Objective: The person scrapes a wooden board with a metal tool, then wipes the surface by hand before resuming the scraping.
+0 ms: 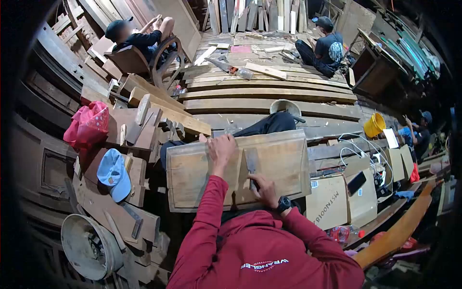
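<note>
Across my lap lies a framed wooden panel (281,166), light brown with a raised, bevelled border. My left hand (222,148) reaches over to its far edge, fingers bent at the rim and gripping it. In my right hand (264,189), above the right half of the panel, is a flat-bladed scraper (251,163). My fingers wrap its handle, and its blade points away from me, low over the wood. A dark watch (284,203) is on my right wrist.
Left are a blue cap (114,174), a pink bag (88,124), a metal square (132,220) and a bucket (91,245). Right are a cardboard box (328,202), a phone (356,183) and a plastic bottle (345,233). Other people sit farther off. Planks (269,93) lie ahead.
</note>
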### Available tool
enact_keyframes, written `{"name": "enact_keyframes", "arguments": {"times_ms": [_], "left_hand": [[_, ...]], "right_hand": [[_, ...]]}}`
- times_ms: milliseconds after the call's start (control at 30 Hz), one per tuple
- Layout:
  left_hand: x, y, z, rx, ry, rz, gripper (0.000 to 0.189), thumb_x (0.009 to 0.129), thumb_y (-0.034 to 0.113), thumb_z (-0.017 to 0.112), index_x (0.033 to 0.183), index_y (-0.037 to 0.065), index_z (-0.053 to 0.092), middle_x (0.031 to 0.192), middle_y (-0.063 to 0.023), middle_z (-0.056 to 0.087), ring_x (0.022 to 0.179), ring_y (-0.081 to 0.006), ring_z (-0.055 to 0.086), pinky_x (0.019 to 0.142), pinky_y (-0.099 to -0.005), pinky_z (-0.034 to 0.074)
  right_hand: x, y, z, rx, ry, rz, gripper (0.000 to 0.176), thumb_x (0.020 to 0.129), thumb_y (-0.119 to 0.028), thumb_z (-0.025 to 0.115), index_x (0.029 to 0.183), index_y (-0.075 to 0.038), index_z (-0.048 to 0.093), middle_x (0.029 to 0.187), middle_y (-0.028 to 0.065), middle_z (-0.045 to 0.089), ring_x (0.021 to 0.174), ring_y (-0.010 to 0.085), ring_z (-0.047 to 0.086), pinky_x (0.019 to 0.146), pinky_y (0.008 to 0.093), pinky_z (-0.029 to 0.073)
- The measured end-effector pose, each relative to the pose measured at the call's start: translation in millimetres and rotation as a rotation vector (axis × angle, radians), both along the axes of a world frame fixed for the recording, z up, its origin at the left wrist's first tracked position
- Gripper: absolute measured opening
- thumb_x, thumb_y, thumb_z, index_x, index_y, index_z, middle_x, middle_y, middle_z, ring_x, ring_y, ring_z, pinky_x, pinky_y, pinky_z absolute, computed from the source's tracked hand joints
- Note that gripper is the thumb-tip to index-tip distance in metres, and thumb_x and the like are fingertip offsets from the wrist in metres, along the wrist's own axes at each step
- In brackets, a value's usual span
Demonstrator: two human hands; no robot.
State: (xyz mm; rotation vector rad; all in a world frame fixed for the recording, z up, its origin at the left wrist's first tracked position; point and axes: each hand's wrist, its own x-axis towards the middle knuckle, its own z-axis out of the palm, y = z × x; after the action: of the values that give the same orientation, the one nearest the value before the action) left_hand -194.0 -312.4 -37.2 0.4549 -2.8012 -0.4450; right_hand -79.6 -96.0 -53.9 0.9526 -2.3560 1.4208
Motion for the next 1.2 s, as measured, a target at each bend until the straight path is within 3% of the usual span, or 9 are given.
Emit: {"name": "enact_keyframes", "arguments": {"times_ms": [367, 400, 533, 667, 800, 933, 1033, 1167, 1200], "left_hand": [[-0.8, 2.7, 8.0, 0.019, -0.064, -0.015, 0.049, 0.099, 0.035, 0.046, 0.087, 0.001, 0.080, 0.090, -0.0230, 0.074, 0.087, -0.0405, 0.072, 0.104, -0.0493, 0.042], [-1.2, 2.9, 10.1, 0.012, -0.070, -0.011, 0.050, 0.099, 0.035, 0.046, 0.087, 0.001, 0.080, 0.089, -0.0231, 0.074, 0.087, -0.0405, 0.072, 0.103, -0.0493, 0.042], [-3.5, 0.0, -3.7, 0.015, -0.039, 0.009, 0.051, 0.100, 0.036, 0.046, 0.087, -0.001, 0.079, 0.088, -0.0243, 0.074, 0.087, -0.0410, 0.072, 0.102, -0.0484, 0.044], [-7.3, 1.2, -9.1, -0.008, -0.022, 0.031, 0.050, 0.100, 0.035, 0.046, 0.087, 0.000, 0.079, 0.088, -0.0244, 0.074, 0.087, -0.0409, 0.072, 0.101, -0.0477, 0.044], [0.2, 1.6, 7.1, -0.015, -0.053, -0.022, 0.050, 0.100, 0.036, 0.046, 0.088, 0.000, 0.080, 0.088, -0.0249, 0.074, 0.088, -0.0396, 0.072, 0.098, -0.0483, 0.046], [-8.1, 0.8, -4.6, 0.014, -0.044, 0.019, 0.050, 0.099, 0.036, 0.047, 0.084, 0.001, 0.080, 0.086, -0.0250, 0.074, 0.086, -0.0398, 0.072, 0.099, -0.0476, 0.046], [-3.1, 0.0, -5.0, 0.001, 0.004, 0.000, 0.051, 0.099, 0.037, 0.048, 0.083, 0.000, 0.080, 0.084, -0.0256, 0.073, 0.086, -0.0410, 0.072, 0.099, -0.0476, 0.047], [-7.9, -2.0, -13.9, 0.012, 0.000, 0.012, 0.048, 0.099, 0.036, 0.049, 0.084, 0.001, 0.079, 0.086, -0.0239, 0.074, 0.086, -0.0412, 0.071, 0.114, -0.0543, 0.033], [-9.3, -0.7, -12.4, 0.025, -0.020, 0.037, 0.049, 0.099, 0.037, 0.049, 0.086, 0.001, 0.079, 0.088, -0.0236, 0.074, 0.088, -0.0420, 0.071, 0.114, -0.0545, 0.032]], "right_hand": [[-8.6, 0.2, 8.8, 0.010, -0.084, -0.069, 0.037, 0.079, -0.008, 0.066, 0.116, -0.008, 0.066, 0.089, 0.0155, 0.065, 0.077, 0.0361, 0.065, 0.066, 0.0428, 0.053], [-8.0, 5.4, 8.8, -0.057, 0.006, -0.048, 0.038, 0.080, -0.006, 0.065, 0.117, -0.010, 0.066, 0.088, 0.0151, 0.065, 0.076, 0.0365, 0.064, 0.066, 0.0426, 0.052], [-0.8, -3.5, 6.7, 0.079, -0.011, -0.014, 0.039, 0.079, -0.002, 0.063, 0.118, -0.009, 0.066, 0.087, 0.0149, 0.064, 0.077, 0.0358, 0.064, 0.067, 0.0430, 0.052], [-6.5, 5.2, 11.0, -0.028, 0.034, -0.052, 0.037, 0.080, -0.005, 0.065, 0.117, -0.008, 0.065, 0.091, 0.0140, 0.064, 0.077, 0.0334, 0.065, 0.067, 0.0431, 0.052], [-0.1, 0.5, 7.6, 0.101, -0.013, -0.020, 0.037, 0.079, -0.004, 0.065, 0.116, -0.008, 0.067, 0.089, 0.0148, 0.065, 0.077, 0.0347, 0.066, 0.066, 0.0425, 0.053], [-8.1, 1.7, 8.6, -0.035, 0.048, -0.086, 0.037, 0.078, -0.006, 0.069, 0.115, -0.008, 0.066, 0.088, 0.0152, 0.065, 0.077, 0.0341, 0.067, 0.066, 0.0418, 0.054], [-0.3, 4.7, 16.4, 0.138, -0.002, 0.048, 0.037, 0.079, -0.005, 0.067, 0.116, -0.008, 0.067, 0.091, 0.0163, 0.067, 0.080, 0.0357, 0.068, 0.068, 0.0422, 0.054], [-13.5, -1.1, 8.3, 0.052, -0.071, -0.107, 0.040, 0.078, -0.006, 0.068, 0.118, -0.008, 0.067, 0.094, 0.0170, 0.069, 0.083, 0.0358, 0.068, 0.071, 0.0437, 0.055], [-13.1, 0.4, 11.8, -0.001, 0.042, -0.102, 0.040, 0.079, -0.005, 0.066, 0.119, -0.009, 0.067, 0.095, 0.0169, 0.069, 0.084, 0.0364, 0.068, 0.072, 0.0436, 0.054]]}}
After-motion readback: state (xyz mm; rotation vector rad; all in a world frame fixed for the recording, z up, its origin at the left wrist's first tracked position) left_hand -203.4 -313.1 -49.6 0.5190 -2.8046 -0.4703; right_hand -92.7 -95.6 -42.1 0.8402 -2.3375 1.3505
